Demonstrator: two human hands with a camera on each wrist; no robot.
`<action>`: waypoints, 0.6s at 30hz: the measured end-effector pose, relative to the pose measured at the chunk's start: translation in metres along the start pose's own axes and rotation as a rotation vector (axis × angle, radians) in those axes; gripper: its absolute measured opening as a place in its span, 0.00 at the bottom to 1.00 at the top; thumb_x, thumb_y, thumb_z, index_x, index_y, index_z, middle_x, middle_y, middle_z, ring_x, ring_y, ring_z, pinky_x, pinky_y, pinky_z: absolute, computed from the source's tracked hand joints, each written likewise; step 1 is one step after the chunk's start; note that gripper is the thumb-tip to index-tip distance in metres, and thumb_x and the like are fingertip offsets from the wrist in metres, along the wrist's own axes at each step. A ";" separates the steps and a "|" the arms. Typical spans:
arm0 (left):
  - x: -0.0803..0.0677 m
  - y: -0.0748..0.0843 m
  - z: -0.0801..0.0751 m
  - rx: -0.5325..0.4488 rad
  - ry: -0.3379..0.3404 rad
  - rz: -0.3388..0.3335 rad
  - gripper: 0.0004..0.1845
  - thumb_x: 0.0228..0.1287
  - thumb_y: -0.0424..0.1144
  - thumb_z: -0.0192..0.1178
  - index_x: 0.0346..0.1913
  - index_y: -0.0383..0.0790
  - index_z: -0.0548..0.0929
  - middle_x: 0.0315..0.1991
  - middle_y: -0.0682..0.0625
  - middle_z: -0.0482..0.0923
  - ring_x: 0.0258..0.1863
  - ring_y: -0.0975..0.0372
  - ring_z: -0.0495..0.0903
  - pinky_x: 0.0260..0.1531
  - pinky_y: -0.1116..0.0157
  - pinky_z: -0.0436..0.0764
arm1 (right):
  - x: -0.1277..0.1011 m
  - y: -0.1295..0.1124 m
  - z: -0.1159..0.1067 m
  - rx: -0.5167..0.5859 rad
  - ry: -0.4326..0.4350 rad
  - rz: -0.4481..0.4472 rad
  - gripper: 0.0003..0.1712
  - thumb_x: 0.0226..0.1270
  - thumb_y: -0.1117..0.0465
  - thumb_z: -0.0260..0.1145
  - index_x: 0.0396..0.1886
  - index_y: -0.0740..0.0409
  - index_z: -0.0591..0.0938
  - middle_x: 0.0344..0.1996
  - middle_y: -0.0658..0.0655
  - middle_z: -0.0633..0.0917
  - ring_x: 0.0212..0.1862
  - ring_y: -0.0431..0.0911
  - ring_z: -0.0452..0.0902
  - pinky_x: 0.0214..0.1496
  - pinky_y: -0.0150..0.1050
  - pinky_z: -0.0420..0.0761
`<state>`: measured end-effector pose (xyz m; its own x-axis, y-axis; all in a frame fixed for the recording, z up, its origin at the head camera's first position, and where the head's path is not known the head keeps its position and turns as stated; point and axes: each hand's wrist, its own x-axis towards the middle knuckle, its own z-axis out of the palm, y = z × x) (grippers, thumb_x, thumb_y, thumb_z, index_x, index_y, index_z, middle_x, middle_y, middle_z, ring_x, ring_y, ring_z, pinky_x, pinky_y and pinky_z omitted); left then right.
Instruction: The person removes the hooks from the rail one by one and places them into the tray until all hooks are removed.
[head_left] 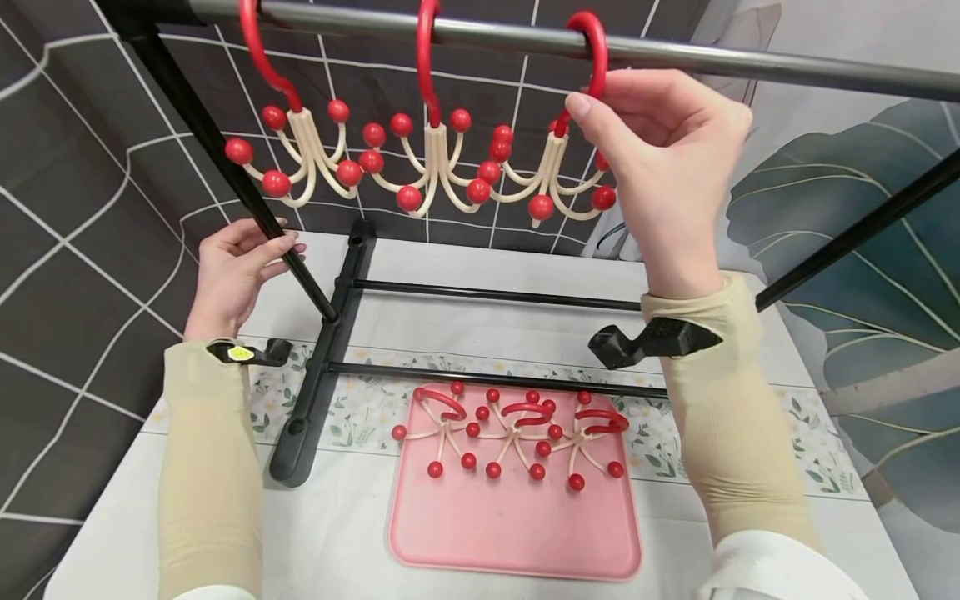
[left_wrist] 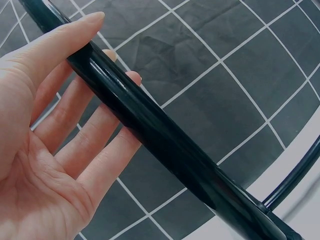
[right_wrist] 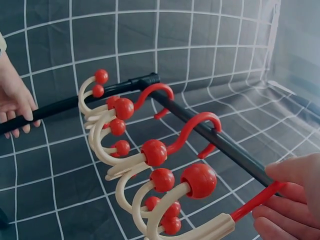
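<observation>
My right hand (head_left: 675, 158) pinches the red hook of a cream multi-arm hanger with red ball tips (head_left: 553, 158), thumb in front. That hook loops over the top bar (head_left: 495, 35) of a black garment rack. Two like hangers, one in the middle (head_left: 435, 158) and one at the left (head_left: 302, 137), hang from the same bar by their red hooks. Thumb on one side and fingers on the other, my left hand (head_left: 236, 271) holds the rack's left post (left_wrist: 165, 142). In the right wrist view, the hangers (right_wrist: 227, 225) line up along the bar.
A pink tray (head_left: 517, 533) lies on the white table (head_left: 330, 533), with three more hangers (head_left: 517, 433) at its far side. The rack's black foot (head_left: 307, 408) and lower rails (head_left: 487, 375) stand behind and left of it. Dark gridded cloth (head_left: 67, 275) covers the back and left.
</observation>
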<state>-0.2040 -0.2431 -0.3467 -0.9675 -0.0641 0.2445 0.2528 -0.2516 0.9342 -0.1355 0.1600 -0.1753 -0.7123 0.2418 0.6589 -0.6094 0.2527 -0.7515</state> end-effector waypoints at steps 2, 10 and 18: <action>0.000 0.000 0.000 -0.004 0.001 -0.004 0.13 0.59 0.23 0.72 0.47 0.29 0.86 0.38 0.43 0.88 0.36 0.56 0.90 0.38 0.65 0.87 | 0.001 0.002 0.001 0.015 0.004 -0.003 0.10 0.59 0.66 0.79 0.41 0.61 0.91 0.38 0.58 0.90 0.37 0.48 0.86 0.45 0.35 0.83; -0.001 0.000 0.000 -0.024 0.001 0.001 0.13 0.59 0.22 0.71 0.47 0.28 0.86 0.38 0.43 0.88 0.35 0.56 0.90 0.38 0.65 0.87 | 0.002 0.003 0.002 0.071 0.019 0.005 0.08 0.59 0.67 0.78 0.38 0.62 0.90 0.36 0.60 0.90 0.35 0.49 0.86 0.40 0.34 0.84; 0.000 0.000 0.000 -0.042 0.001 0.011 0.13 0.59 0.21 0.70 0.48 0.26 0.85 0.37 0.43 0.88 0.34 0.56 0.90 0.38 0.64 0.87 | 0.005 0.010 0.000 0.029 0.009 -0.084 0.07 0.62 0.66 0.77 0.38 0.63 0.90 0.35 0.59 0.90 0.34 0.49 0.86 0.40 0.35 0.84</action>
<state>-0.2043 -0.2431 -0.3469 -0.9648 -0.0675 0.2541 0.2627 -0.2909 0.9200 -0.1456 0.1641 -0.1796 -0.6553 0.2296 0.7197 -0.6768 0.2448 -0.6943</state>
